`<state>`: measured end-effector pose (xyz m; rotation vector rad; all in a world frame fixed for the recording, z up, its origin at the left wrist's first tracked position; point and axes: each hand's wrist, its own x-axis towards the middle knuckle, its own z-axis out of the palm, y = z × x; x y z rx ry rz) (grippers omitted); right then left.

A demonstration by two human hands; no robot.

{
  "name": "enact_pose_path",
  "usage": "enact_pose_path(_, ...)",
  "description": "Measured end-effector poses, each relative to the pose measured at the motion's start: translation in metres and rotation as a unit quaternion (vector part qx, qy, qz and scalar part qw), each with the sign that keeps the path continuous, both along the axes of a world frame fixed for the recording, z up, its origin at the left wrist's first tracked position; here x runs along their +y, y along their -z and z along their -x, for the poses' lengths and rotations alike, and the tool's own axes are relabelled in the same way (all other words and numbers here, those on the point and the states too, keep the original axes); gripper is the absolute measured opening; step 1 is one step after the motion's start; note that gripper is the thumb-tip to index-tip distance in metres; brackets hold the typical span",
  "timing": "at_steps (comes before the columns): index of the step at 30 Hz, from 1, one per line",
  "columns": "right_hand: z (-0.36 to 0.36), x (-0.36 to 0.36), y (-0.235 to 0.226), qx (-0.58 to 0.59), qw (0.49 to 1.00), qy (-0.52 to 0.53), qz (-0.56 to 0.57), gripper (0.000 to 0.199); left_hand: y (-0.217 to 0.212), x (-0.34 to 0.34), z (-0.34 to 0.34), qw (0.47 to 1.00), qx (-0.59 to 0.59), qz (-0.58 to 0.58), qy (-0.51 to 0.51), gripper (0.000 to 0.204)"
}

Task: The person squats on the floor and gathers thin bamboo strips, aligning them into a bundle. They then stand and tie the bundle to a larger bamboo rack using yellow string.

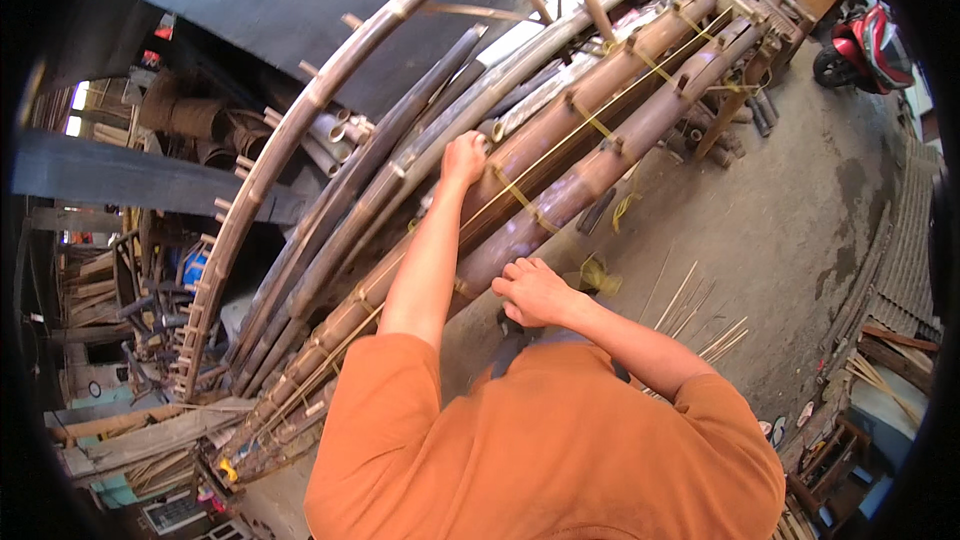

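Two thick brown bamboo poles lie side by side on a diagonal before me, the far pole [530,145] and the near pole [575,185]. Dark pegs stick up along them, and a yellow strap [515,187] crosses between the two. My left hand [463,158] is curled closed at the far pole's outer edge; what its fingers grip is hidden. Close to my body, my right hand [533,292] is bent shut beside the near pole's lower side. Something dark shows under its fingers, too little of it to name.
Beyond the poles lie more long bamboo poles [420,155] and a curved bamboo ladder [265,165]. Thin sticks [690,315] and yellow strapping [597,275] are on the concrete floor [760,230] at right. A red motorbike [868,52] stands at the far right.
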<state>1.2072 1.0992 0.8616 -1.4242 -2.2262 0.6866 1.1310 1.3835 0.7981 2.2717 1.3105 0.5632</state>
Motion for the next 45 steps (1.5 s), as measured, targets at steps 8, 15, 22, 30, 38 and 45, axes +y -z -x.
enact_pose_path(8,0.093,-0.016,0.046,0.824,0.356,0.241,0.368,0.025,-0.072,-0.113,0.161,0.989,0.104,0.097,-0.041,0.03)
enact_pose_path(15,0.171,0.094,-0.082,0.365,0.905,0.196,0.096,0.041,0.0,-0.157,0.175,0.998,-0.05,-0.012,-0.034,0.027)
enact_pose_path(22,0.104,0.193,-0.015,0.245,0.949,0.067,0.185,0.049,-0.034,-0.156,0.17,0.994,0.013,0.052,-0.092,0.033)
enact_pose_path(30,0.094,-0.003,0.029,0.196,0.975,-0.015,0.103,0.046,-0.045,-0.157,0.164,0.991,-0.067,0.083,-0.079,0.025)
enact_pose_path(38,0.034,-0.045,0.027,0.735,0.622,0.178,0.205,0.033,-0.014,-0.03,0.159,0.991,-0.068,-0.039,-0.107,0.026)
enact_pose_path(45,0.06,-0.168,0.201,0.88,0.072,0.466,-0.055,0.037,-0.036,0.04,0.261,0.907,-0.295,0.192,-0.232,0.03)
